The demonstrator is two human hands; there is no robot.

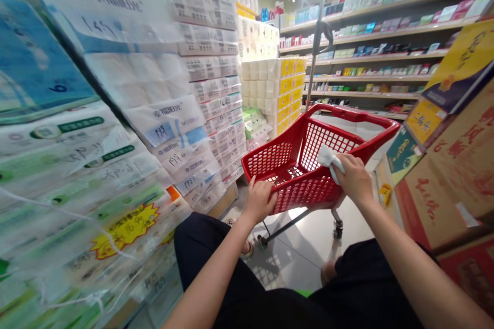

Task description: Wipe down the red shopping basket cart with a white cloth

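Head view: the right hand point(352, 177) clasped a white cloth point(328, 157) at the near side of the red cart point(299, 182), the left hand point(260, 199) clamped its rim further left, and the long axis ran rightward to the handle point(347, 111).

yellow tag point(125, 230) "16.90", blue pack point(34, 61) "6"

I see one red shopping cart point(309, 190), standing upright on its wheels, with plastic walls pierced by many small holes, and one white cloth or tissue point(327, 156), crumpled, which lies over the rim of its side.
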